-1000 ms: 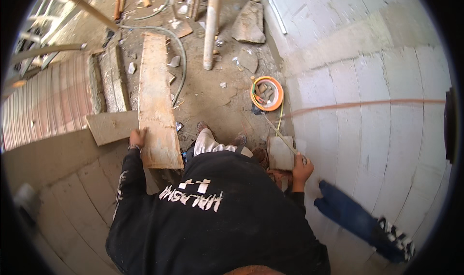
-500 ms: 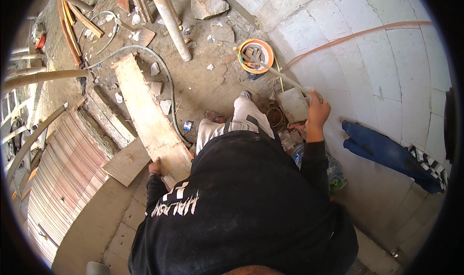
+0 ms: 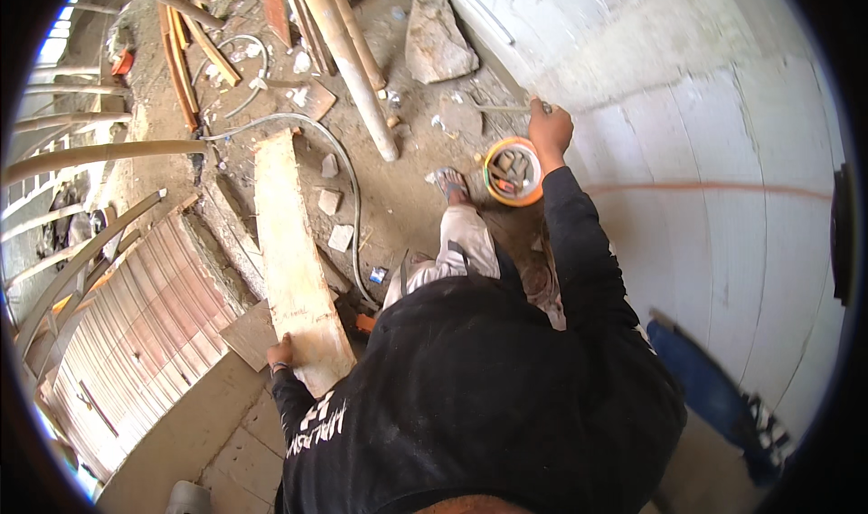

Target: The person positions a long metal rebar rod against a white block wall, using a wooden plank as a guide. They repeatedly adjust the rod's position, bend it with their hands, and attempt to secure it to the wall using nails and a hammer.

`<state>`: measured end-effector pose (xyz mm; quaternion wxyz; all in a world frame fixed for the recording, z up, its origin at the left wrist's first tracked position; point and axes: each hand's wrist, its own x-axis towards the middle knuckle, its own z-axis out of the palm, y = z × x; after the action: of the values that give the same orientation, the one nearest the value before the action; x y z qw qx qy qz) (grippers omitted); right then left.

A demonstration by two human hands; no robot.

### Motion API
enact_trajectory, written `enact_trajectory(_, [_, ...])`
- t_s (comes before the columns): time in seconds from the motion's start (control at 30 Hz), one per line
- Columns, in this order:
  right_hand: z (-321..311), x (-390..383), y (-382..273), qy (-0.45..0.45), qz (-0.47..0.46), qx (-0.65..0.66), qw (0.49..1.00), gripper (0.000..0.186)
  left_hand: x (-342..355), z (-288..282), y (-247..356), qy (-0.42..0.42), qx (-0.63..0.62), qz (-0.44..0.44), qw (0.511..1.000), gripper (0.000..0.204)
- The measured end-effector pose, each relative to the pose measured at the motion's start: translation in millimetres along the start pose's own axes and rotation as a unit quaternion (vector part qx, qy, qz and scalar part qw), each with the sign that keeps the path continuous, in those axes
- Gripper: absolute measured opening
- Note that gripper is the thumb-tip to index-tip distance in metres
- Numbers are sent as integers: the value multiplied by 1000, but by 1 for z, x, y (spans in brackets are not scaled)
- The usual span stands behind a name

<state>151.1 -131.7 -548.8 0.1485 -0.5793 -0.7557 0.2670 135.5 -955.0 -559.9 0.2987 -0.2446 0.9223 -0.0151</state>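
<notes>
At the left, my left hand (image 3: 280, 353) is closed on the edge of a long, pale wooden plank (image 3: 291, 243), near its close end. The plank slants away from me over the littered ground. My right arm is stretched forward, and the right hand (image 3: 551, 132) is closed around a thin, straight light-coloured rod (image 3: 503, 109) that points left; its exact kind is unclear. Just below that hand stands an orange-rimmed bucket (image 3: 498, 194) with several small tools or pieces in it, too small to name.
A grey hose (image 3: 348, 175) curves beside the plank. Wooden poles (image 3: 366, 107) and a large stone (image 3: 438, 42) lie ahead. A pale block wall (image 3: 687, 143) rises on the right, with blue cloth (image 3: 692, 365) near its base. Corrugated sheeting (image 3: 149, 324) is at the left.
My right hand has moved forward with the rod, past the bucket toward the wall's foot. One foot has stepped forward. The left hand keeps its grip on the plank.
</notes>
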Motion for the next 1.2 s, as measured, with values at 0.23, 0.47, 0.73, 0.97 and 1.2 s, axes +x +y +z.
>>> enact_trajectory(0.23, [113,138,14,-117,-227,-150,955,47,-79,-65,65,-1,44,-97,994,65])
enact_trajectory(0.47, [87,246,19,-235,-490,-481,688,34,-117,-140,175,19,-10,-97,995,61])
enact_trajectory(0.73, [139,238,54,-166,-367,-534,743,29,-130,-160,172,19,9,-95,995,60])
enact_trajectory(0.97, [179,215,152,-99,-135,-455,875,41,-101,-156,186,-2,57,-88,994,58])
enact_trajectory(1.2, [170,18,107,-403,-120,-143,896,37,-106,-234,211,102,88,-94,986,56])
